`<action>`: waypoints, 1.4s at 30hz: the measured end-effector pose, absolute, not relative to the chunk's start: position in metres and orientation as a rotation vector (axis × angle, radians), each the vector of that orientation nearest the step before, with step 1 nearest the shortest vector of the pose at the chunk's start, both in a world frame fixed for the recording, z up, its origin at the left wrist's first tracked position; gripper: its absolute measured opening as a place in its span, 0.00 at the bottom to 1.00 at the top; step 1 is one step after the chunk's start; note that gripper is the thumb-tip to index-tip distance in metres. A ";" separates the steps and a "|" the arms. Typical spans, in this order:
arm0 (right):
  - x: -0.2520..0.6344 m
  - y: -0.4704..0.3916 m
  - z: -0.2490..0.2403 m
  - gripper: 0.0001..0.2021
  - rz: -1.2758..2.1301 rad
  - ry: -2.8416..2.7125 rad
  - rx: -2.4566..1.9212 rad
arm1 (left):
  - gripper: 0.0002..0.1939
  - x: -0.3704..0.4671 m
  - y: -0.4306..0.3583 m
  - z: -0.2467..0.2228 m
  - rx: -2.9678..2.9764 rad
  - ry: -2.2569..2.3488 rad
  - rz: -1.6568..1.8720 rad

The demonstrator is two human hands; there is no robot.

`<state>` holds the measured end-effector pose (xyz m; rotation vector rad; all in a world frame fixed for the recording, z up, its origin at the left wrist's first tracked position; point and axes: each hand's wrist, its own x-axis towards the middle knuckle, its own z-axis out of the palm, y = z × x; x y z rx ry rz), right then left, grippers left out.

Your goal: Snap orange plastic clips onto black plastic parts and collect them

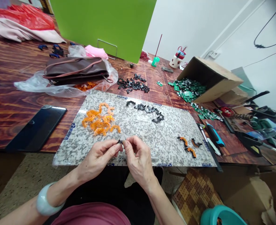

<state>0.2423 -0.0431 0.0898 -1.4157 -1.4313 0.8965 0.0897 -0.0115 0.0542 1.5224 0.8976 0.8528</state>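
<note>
Over the front of a speckled grey board [168, 137], my left hand [105, 153] and my right hand [138, 157] meet, both pinching one small black plastic part [120, 142]. Fingers cover most of that part. Beyond my left hand lies a pile of clear orange curved plastic pieces [99, 122]. Farther back on the board, several black curved plastic pieces [149, 108] are strewn in a loose row. To the right, a few joined orange-and-black pieces [187, 146] rest by themselves. Thin wire-like strands [140, 122] lie at the board's middle.
A tipped cardboard box [213, 78] spills green circuit boards [189, 89] at the right, near a blue-handled cutter [215, 134]. Left are a dark phone [37, 128] and a brown bag [77, 70]. More black pieces [134, 84] sit behind the board. A green panel [102, 28] stands at the back.
</note>
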 end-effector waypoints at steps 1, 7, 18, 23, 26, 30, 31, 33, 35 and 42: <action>0.243 -0.041 0.090 0.13 0.925 -1.405 -1.398 | 0.16 0.090 -0.011 0.053 1.519 0.897 0.854; 0.256 -0.031 0.083 0.16 1.265 -1.221 -1.316 | 0.16 0.091 -0.009 0.055 1.412 0.873 0.860; 0.270 0.012 0.077 0.10 0.548 -1.753 -1.607 | 0.20 0.094 -0.011 0.051 0.899 0.859 1.030; 0.251 0.022 0.076 0.09 0.475 -1.937 -1.695 | 0.21 0.095 -0.010 0.049 0.875 0.853 1.049; 0.242 0.023 0.079 0.11 0.442 -2.025 -1.788 | 0.21 0.096 -0.009 0.050 0.860 0.845 1.060; 0.238 0.024 0.080 0.07 0.501 -1.998 -1.790 | 0.21 0.095 -0.008 0.050 0.846 0.846 1.053; 0.239 0.024 0.080 0.06 0.518 -1.984 -1.782 | 0.21 0.095 -0.008 0.050 0.848 0.847 1.049; 0.244 0.022 0.080 0.04 0.570 -1.920 -1.748 | 0.20 0.094 -0.008 0.049 0.854 0.844 1.041; 0.254 0.018 0.080 0.02 0.631 -1.807 -1.676 | 0.20 0.094 -0.008 0.049 0.860 0.838 1.036; 0.291 -0.009 0.083 0.01 0.357 -1.749 -1.633 | 0.18 0.095 -0.008 0.048 0.894 0.837 1.034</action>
